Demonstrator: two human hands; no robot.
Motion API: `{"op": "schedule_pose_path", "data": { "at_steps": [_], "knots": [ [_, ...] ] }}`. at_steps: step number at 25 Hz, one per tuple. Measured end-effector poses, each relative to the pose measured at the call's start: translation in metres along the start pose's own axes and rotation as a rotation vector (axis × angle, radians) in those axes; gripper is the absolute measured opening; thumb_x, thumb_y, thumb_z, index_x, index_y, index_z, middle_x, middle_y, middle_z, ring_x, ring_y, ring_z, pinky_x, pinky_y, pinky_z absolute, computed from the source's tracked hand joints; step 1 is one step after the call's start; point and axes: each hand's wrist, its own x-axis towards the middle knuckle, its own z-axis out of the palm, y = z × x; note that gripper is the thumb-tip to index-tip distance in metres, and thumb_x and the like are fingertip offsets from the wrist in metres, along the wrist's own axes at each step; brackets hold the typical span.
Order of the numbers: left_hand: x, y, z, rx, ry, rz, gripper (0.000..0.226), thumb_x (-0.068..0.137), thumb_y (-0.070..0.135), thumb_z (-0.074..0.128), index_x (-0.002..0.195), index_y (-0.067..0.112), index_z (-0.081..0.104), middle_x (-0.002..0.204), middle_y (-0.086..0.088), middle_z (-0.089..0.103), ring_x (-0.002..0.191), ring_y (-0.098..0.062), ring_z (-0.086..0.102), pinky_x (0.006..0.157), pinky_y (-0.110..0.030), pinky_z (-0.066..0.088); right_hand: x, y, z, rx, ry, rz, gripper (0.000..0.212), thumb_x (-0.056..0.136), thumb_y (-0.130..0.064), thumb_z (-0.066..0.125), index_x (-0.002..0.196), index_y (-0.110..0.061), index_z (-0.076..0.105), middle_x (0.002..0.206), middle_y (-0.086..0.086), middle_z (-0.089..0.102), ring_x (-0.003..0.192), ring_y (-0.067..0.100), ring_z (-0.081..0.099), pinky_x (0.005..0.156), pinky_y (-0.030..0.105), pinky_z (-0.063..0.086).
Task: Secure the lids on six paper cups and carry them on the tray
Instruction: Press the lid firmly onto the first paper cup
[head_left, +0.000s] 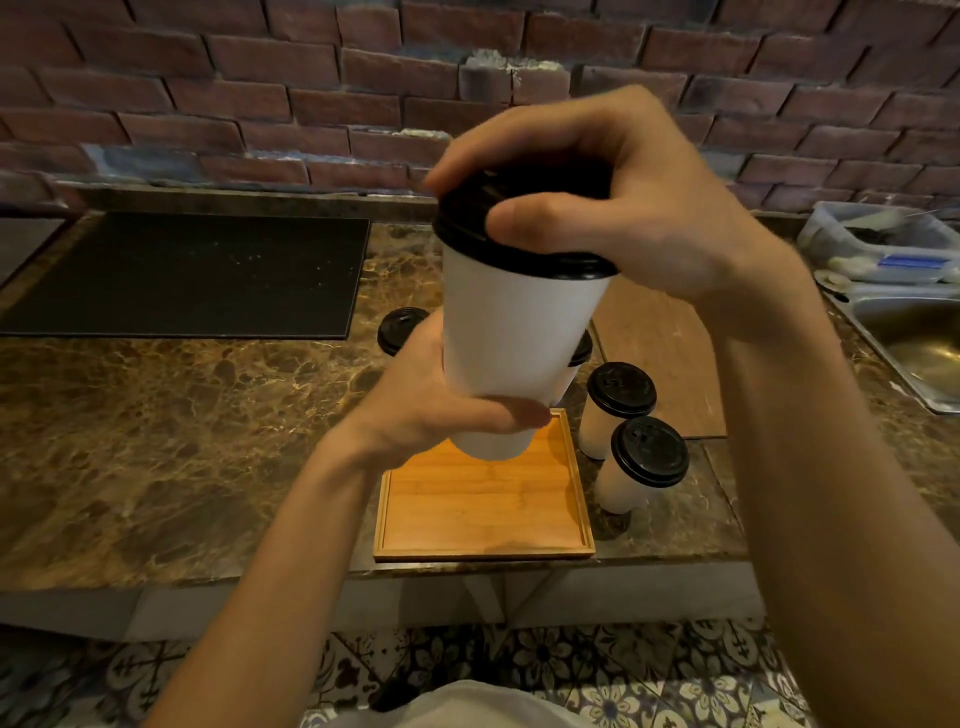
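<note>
I hold a white paper cup (511, 338) up in the air above the wooden tray (483, 519). My left hand (441, 410) grips the cup near its base. My right hand (613, 208) is clamped over its black lid (462, 218), thumb on the rim. The tray lies bare on the marble counter near the front edge. Two lidded cups (621, 395) (647, 457) stand just right of the tray. Two more lidded cups (400, 327) (579, 353) peek out behind the held cup, mostly hidden.
A black mat (197, 275) lies at the back left of the marble counter (156, 441). A brown board (660, 358) sits behind the cups. A steel sink (914, 343) and a plastic tub (878, 239) are at the right. A brick wall (260, 88) closes the back.
</note>
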Motion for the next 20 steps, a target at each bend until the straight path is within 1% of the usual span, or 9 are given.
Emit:
{"op": "schedule_pose_path", "data": {
  "at_steps": [1, 3, 5, 7, 10, 12, 15, 17, 20],
  "knots": [
    [0.0, -0.002, 0.003, -0.008, 0.039, 0.014, 0.083, 0.049, 0.021, 0.081, 0.123, 0.003, 0.05, 0.113, -0.02, 0.061, 0.103, -0.033, 0.063, 0.084, -0.05, 0.055, 0.001, -0.004, 0.003, -0.078, 0.014, 0.049, 0.027, 0.092, -0.028, 0.057, 0.119, -0.027, 0.061, 0.112, -0.008, 0.063, 0.104, 0.001, 0.06, 0.082, 0.016, 0.048],
    [0.001, -0.005, 0.007, -0.018, 0.14, 0.041, 0.074, 0.047, 0.025, 0.082, 0.115, 0.015, 0.055, 0.108, -0.009, 0.064, 0.098, -0.023, 0.065, 0.075, -0.037, 0.057, 0.005, -0.011, 0.017, -0.284, 0.101, 0.164, 0.031, 0.093, -0.045, 0.054, 0.119, -0.032, 0.065, 0.106, -0.017, 0.062, 0.1, -0.002, 0.058, 0.084, 0.018, 0.049],
    [0.002, -0.006, 0.01, -0.023, 0.182, 0.048, 0.074, 0.049, 0.027, 0.082, 0.116, 0.017, 0.053, 0.107, -0.003, 0.064, 0.097, -0.017, 0.065, 0.071, -0.026, 0.055, 0.009, -0.016, 0.033, -0.46, 0.216, 0.271, 0.033, 0.092, -0.054, 0.048, 0.114, -0.035, 0.066, 0.105, -0.015, 0.064, 0.101, 0.008, 0.059, 0.089, 0.033, 0.051],
    [0.001, -0.007, 0.012, -0.026, 0.196, 0.051, 0.076, 0.049, 0.026, 0.084, 0.118, 0.017, 0.052, 0.108, -0.001, 0.064, 0.098, -0.016, 0.065, 0.07, -0.024, 0.055, 0.011, -0.018, 0.038, -0.541, 0.287, 0.303, 0.033, 0.093, -0.054, 0.046, 0.111, -0.034, 0.065, 0.105, -0.01, 0.066, 0.1, 0.013, 0.06, 0.088, 0.036, 0.051],
    [-0.001, -0.007, 0.011, -0.021, 0.24, 0.061, 0.08, 0.043, 0.041, 0.089, 0.113, 0.03, 0.052, 0.101, 0.016, 0.065, 0.096, -0.009, 0.064, 0.069, -0.02, 0.054, 0.001, -0.014, 0.031, -0.312, 0.29, 0.179, 0.037, 0.095, -0.044, 0.053, 0.127, -0.025, 0.06, 0.121, -0.011, 0.063, 0.111, -0.002, 0.056, 0.093, 0.016, 0.048],
    [-0.003, -0.011, 0.009, 0.001, 0.268, 0.056, 0.08, 0.045, 0.043, 0.088, 0.115, 0.033, 0.05, 0.1, 0.022, 0.064, 0.096, -0.005, 0.064, 0.069, -0.018, 0.053, -0.016, -0.001, 0.028, -0.037, 0.403, 0.108, 0.047, 0.094, -0.039, 0.057, 0.135, -0.017, 0.051, 0.13, -0.009, 0.058, 0.119, -0.003, 0.054, 0.096, 0.016, 0.047],
    [-0.005, -0.021, 0.01, 0.022, 0.357, 0.049, 0.077, 0.052, 0.03, 0.085, 0.119, 0.033, 0.048, 0.103, 0.02, 0.064, 0.097, -0.004, 0.064, 0.071, -0.015, 0.053, -0.042, 0.026, 0.041, 0.159, 0.551, 0.273, 0.063, 0.088, -0.049, 0.062, 0.141, -0.021, 0.044, 0.132, -0.013, 0.055, 0.117, -0.008, 0.054, 0.091, 0.011, 0.047],
    [-0.005, -0.03, 0.013, 0.019, 0.385, 0.055, 0.082, 0.053, 0.024, 0.087, 0.123, 0.028, 0.046, 0.11, 0.01, 0.063, 0.101, -0.007, 0.064, 0.075, -0.016, 0.053, -0.055, 0.041, 0.058, 0.248, 0.53, 0.421, 0.081, 0.077, -0.06, 0.063, 0.145, -0.024, 0.04, 0.132, -0.017, 0.054, 0.116, -0.01, 0.054, 0.092, 0.012, 0.048],
    [-0.003, -0.038, 0.019, 0.018, 0.423, 0.041, 0.086, 0.056, 0.011, 0.089, 0.128, 0.017, 0.043, 0.114, 0.001, 0.061, 0.102, -0.005, 0.063, 0.076, -0.014, 0.051, -0.066, 0.058, 0.083, 0.362, 0.451, 0.586, 0.107, 0.061, -0.07, 0.071, 0.149, -0.025, 0.031, 0.139, -0.013, 0.052, 0.123, -0.003, 0.052, 0.103, 0.025, 0.047]
  ]
}}
